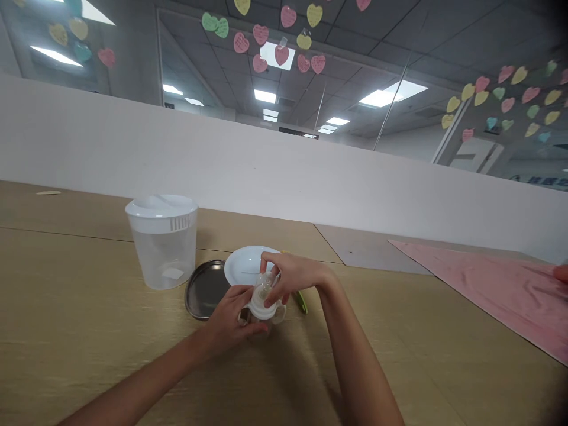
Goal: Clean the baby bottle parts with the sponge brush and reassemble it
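A clear bottle point(261, 309) with a white collar and two side handles, resembling a baby's bottle, stands just above the front of the wooden table's middle. My left hand point(231, 313) is closed around its left side, with the thumb across the front. Over its top, my right hand point(293, 277) has curled fingers on the clear upper piece point(262, 285). Whether that piece is a loose cap or fixed, I cannot tell. Behind the hands lies a white plate point(242, 260), partly covered. A green-handled utensil point(302, 303) shows beside my right wrist, its other end hidden.
A dark metal tray point(204, 291) lies left of the plate. Behind it stands a clear lidded bucket point(166, 251). Pink cloth point(483, 290) covers the right side, where another person's fingers point(561, 273) show. A white wall point(266, 171) runs along the back.
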### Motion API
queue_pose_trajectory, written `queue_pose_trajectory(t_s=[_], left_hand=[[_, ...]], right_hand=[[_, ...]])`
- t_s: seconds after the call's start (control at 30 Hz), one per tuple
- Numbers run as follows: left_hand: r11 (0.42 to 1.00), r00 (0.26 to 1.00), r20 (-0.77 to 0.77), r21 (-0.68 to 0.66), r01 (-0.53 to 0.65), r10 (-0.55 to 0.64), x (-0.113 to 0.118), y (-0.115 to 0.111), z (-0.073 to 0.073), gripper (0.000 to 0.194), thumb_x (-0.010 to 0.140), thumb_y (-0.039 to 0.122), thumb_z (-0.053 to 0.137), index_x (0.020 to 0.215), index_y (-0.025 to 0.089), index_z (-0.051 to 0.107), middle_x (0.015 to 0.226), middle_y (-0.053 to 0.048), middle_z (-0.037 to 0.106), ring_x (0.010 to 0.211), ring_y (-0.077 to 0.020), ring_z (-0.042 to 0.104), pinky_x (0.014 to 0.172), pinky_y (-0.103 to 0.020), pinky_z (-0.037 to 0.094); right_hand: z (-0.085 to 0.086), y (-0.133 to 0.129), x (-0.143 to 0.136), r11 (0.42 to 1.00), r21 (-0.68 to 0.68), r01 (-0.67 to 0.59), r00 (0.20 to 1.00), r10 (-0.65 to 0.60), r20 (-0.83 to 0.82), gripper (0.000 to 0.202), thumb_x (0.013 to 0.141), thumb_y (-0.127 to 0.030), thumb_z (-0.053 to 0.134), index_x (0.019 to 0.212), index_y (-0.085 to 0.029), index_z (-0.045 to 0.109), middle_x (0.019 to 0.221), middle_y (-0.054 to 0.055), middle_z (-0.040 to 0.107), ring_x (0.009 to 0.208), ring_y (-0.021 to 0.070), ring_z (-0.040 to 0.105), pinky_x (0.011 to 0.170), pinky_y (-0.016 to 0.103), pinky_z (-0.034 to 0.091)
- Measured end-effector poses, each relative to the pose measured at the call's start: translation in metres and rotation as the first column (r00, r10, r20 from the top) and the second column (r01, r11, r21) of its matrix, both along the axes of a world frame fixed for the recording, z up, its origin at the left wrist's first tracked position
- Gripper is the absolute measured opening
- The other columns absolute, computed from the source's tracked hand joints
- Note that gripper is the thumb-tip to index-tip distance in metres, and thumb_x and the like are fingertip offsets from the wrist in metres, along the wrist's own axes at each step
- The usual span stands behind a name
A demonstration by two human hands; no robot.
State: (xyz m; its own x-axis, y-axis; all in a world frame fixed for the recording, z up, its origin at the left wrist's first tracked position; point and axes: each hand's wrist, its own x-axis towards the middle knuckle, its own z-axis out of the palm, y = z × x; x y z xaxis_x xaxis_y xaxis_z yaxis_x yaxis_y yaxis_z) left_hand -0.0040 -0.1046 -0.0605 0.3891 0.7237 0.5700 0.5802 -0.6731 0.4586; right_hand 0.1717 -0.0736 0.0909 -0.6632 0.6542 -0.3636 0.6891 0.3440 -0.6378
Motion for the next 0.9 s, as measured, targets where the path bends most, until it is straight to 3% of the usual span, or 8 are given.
queue_pose_trajectory(t_s=[0.23,0.4,0.57,0.9], left_hand=[[1.000,0.999,0.033,-0.002,-0.007,0.007,0.000,-0.001,-0.002,0.061,0.072,0.052,0.060,0.124,0.022,0.046,0.112,-0.009,0.059,0.102,-0.0247,0.052,0.087,-0.036,0.045],[1.000,0.999,0.040,-0.012,0.021,-0.021,0.000,-0.002,-0.001,0.057,0.074,0.050,0.060,0.122,0.023,0.048,0.107,-0.008,0.060,0.100,-0.0242,0.053,0.086,-0.036,0.045],[0.999,0.997,0.075,-0.003,0.036,-0.036,0.000,-0.003,-0.001,0.045,0.076,0.045,0.059,0.114,0.023,0.053,0.108,-0.008,0.058,0.102,-0.0228,0.052,0.086,-0.035,0.045],[0.999,0.998,0.050,0.020,0.026,-0.027,0.001,-0.004,0.000,0.042,0.075,0.045,0.059,0.110,0.022,0.056,0.106,-0.007,0.059,0.100,-0.0227,0.053,0.084,-0.034,0.047]], right_hand=[[0.001,0.000,-0.001,0.997,-0.076,0.027,0.998,-0.032,-0.055,0.055,0.056,-0.028,0.077,0.096,-0.022,0.040,0.081,-0.003,0.059,0.070,0.0126,0.062,0.057,0.024,0.054],[0.000,-0.007,-0.002,0.996,0.089,0.008,0.998,-0.014,0.067,0.055,0.058,-0.036,0.074,0.099,-0.024,0.038,0.090,-0.002,0.057,0.057,0.0105,0.060,0.047,0.022,0.049],[-0.006,-0.015,-0.007,0.946,0.319,-0.054,0.983,-0.006,0.183,0.049,0.062,-0.033,0.067,0.100,-0.025,0.038,0.084,-0.002,0.057,0.048,0.0098,0.056,0.039,0.020,0.040],[-0.003,-0.024,-0.013,0.929,0.366,-0.052,0.966,-0.046,0.255,0.050,0.062,-0.031,0.064,0.102,-0.022,0.036,0.094,0.004,0.057,0.050,0.0101,0.058,0.039,0.020,0.039]])
